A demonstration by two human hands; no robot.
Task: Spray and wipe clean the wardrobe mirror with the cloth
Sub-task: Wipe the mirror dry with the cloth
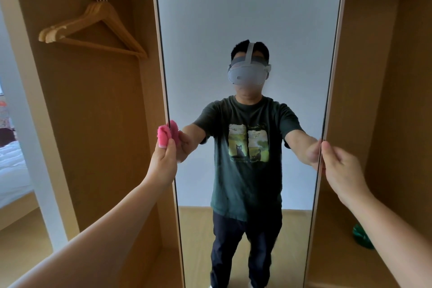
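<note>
The tall wardrobe mirror (245, 18) stands upright in the middle of the head view, between two wooden compartments. My left hand (163, 161) grips a bunched pink cloth (167, 133) and holds it against the mirror's left edge at mid height. At the same height, my right hand (339, 166) pinches the mirror's right edge with thumb in front and fingers behind. The glass reflects me and both arms. No spray bottle is plainly in view.
Several wooden hangers (93, 28) hang on a rail in the open left compartment. A green object (362, 237) lies low in the right compartment, partly hidden by my right forearm. A bed with white sheets (11, 170) shows at the far left.
</note>
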